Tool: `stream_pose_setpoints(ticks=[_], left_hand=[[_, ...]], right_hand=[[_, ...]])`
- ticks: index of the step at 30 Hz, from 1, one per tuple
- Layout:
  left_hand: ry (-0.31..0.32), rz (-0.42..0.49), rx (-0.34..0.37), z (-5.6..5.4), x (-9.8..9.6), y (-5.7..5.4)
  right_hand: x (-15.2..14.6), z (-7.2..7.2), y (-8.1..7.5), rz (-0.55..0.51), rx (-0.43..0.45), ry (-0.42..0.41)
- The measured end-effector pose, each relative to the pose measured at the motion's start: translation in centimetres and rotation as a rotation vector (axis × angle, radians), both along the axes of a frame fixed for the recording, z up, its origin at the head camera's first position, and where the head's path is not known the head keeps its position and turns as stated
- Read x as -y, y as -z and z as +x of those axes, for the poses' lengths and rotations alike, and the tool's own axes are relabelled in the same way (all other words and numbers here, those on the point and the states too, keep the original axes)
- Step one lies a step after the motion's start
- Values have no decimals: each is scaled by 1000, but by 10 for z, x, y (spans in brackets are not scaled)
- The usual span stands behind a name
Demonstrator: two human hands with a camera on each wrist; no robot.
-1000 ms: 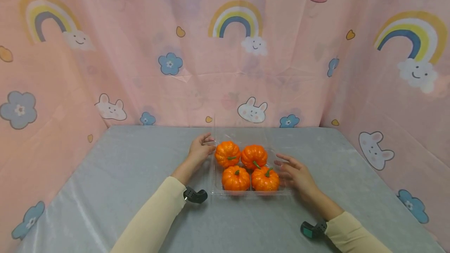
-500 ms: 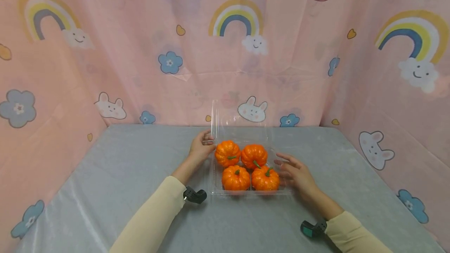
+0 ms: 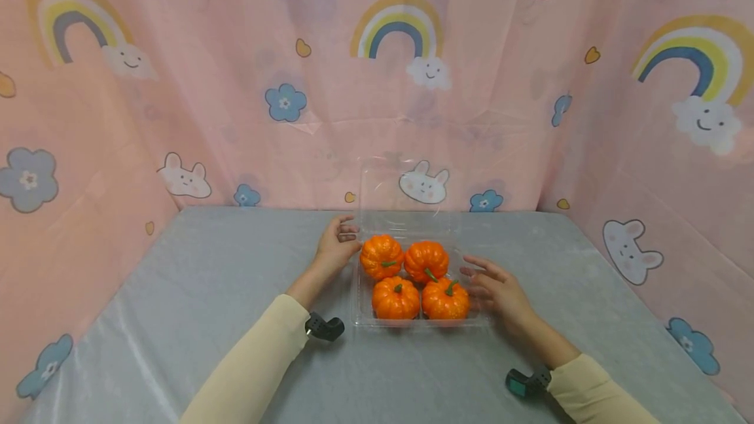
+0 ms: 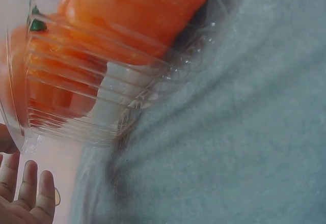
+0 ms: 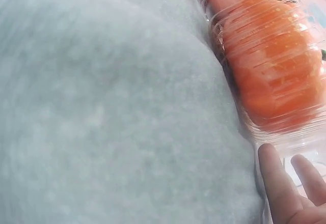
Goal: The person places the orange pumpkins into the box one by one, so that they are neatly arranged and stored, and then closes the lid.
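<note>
A clear plastic clamshell box (image 3: 360, 316) sits on the table with small orange pumpkins in two rows. At the back are the left pumpkin (image 3: 377, 252) and the right pumpkin (image 3: 425, 259); in front lie another left pumpkin (image 3: 393, 300) and right pumpkin (image 3: 443, 301). The box's clear lid (image 3: 377, 195) stands raised along the back edge. My left hand (image 3: 334, 247) touches the back left corner, fingers loosely bent; in the left wrist view its fingers (image 4: 46, 188) lie just below the rim. Along the right wall, my right hand (image 3: 497, 290) rests with extended fingers (image 5: 275, 178).
A grey cloth covers the table (image 3: 253, 241), which ends at the back against a pink printed curtain (image 3: 330, 142). Curtain also rises along both sides. Black wrist devices, one near the left forearm (image 3: 253, 352) and one near the right, sit at the cuffs.
The lid's upper edge has come up higher in the head view, and the lid now shows as a raised panel. Both hands and the pumpkins stay nearly where they were.
</note>
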State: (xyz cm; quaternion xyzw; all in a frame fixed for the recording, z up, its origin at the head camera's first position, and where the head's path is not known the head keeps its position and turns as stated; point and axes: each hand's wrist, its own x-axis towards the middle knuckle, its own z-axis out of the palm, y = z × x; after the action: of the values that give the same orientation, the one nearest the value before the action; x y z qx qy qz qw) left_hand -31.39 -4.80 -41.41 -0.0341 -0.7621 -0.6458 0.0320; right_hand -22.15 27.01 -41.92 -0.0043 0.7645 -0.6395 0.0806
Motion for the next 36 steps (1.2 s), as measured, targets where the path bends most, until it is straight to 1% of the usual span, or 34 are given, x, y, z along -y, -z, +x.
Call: stream_pose_setpoints(ticks=[3, 6, 9, 13, 16, 18, 23, 27, 30, 33, 36], left_hand=[[-3, -14, -8, 0, 0, -1], [-11, -47, -32, 0, 1, -2], [-13, -87, -76, -1, 2, -4], [5, -140, -150, -3, 4, -5], [21, -162, -171, -4, 5, -5], [27, -163, -165, -5, 6, -4], [29, -152, -157, -5, 5, -4], [58, -138, -166, -3, 5, -6], [86, -119, -155, -1, 4, -7], [95, -99, -153, 1, 5, -7], [106, -71, -166, 2, 6, -7]], right_hand=[[-2, 1, 0, -2, -7, -17], [-3, 3, -1, 6, -13, -26], [-5, 7, -2, 19, -33, -46], [-9, 14, -2, 38, -74, -85], [-12, 19, -3, 57, -75, -106], [-13, 23, -3, 69, -55, -110], [-15, 31, -5, 15, -33, -122], [-16, 37, -5, -25, -42, -136], [-15, 41, -4, -34, -37, -148], [-13, 42, -2, -40, -30, -130], [-10, 42, -2, -44, -23, -108]])
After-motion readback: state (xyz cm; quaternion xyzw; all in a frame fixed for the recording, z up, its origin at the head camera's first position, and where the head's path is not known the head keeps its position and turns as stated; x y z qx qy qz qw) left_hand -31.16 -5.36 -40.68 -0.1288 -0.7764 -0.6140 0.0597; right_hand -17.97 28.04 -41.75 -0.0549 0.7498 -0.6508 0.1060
